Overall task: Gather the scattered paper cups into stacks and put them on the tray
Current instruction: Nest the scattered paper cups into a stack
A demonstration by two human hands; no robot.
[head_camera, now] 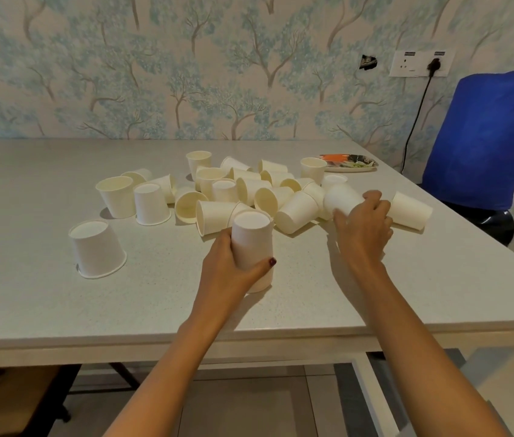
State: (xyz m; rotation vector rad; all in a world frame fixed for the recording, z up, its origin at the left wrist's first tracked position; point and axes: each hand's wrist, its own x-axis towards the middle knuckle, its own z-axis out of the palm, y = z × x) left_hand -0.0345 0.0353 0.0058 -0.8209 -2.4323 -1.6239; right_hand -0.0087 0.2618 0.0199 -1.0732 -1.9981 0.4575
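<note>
Table (44,310): pale speckled top; bears all the cups and the tray.
Chair (485,137): blue, beyond the table's right edge.
Scattered cups (249,190): white paper, mid-table; upright, inverted or on their sides.
Tray (366,164): patterned, far right, just behind the pile.
Stack (252,241): inverted, base up, at the pile's near edge.
Left hand (227,269): fingers and thumb curled round the stack.
Right hand (364,228): fingers curled over a tipped cup (340,198) at the pile's right.
</note>
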